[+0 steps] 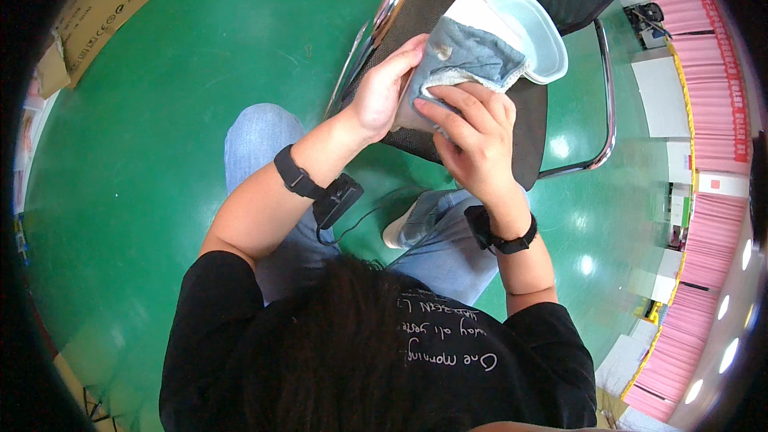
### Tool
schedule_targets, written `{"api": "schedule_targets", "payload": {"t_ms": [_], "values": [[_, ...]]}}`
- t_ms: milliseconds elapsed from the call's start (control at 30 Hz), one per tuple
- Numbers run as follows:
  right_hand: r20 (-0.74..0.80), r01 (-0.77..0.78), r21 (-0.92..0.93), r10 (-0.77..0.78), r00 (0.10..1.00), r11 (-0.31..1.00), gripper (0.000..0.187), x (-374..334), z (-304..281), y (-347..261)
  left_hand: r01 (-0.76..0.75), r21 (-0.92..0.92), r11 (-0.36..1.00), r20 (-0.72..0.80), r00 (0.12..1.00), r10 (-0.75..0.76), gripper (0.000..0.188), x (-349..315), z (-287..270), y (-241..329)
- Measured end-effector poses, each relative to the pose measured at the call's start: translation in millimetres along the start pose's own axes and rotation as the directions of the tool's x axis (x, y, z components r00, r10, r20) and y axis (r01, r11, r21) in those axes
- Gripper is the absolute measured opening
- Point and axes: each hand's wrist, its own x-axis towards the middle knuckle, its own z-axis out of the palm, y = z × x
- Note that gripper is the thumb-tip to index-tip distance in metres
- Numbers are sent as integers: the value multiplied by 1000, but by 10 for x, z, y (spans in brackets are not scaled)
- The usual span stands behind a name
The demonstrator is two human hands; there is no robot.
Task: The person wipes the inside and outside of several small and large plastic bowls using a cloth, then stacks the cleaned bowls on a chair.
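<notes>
Over the near part of the chair seat, my left hand point(382, 94) grips the side of a long pale object point(474, 10) with a rounded white far end. Its kind is hard to make out, since a grey-blue cloth point(474, 50) with whitish edges is draped over its middle. My right hand point(480, 138) lies on the cloth's near edge, fingers bent and pressing it against the object. Just beyond, to the right, a light blue plastic tub point(538, 36) with a rounded rim rests on the chair seat; the object's far end partly covers it.
The chair point(524, 124) has a dark mesh seat, a mesh back and shiny metal arms. A black box point(338, 200) with a cable hangs by my left wristband. A cardboard carton point(112, 12) stands far left on the green floor point(160, 184). Pink curtains point(716, 96) line the right side.
</notes>
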Motion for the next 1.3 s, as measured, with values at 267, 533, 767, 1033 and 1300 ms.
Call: {"api": "schedule_targets", "payload": {"t_ms": [267,533,767,1033,1300], "values": [[64,-7,21,6,998,1000,51,-121,77,-103,3,-40,999,-5,1000,-3,44,17,-36,-13],[106,9,51,-14,994,999,48,-271,174,-97,-7,-102,995,17,1000,9,39,10,-75,11],[216,39,-23,-33,976,999,34,-435,247,-68,17,-140,990,-86,996,-29,38,47,-90,33],[209,-7,-26,12,978,1000,44,-644,314,64,-126,-81,989,-55,991,122,53,79,-81,116],[-18,58,-116,-61,998,992,33,-713,324,242,-131,-233,964,-20,991,130,53,97,-99,259]]}}
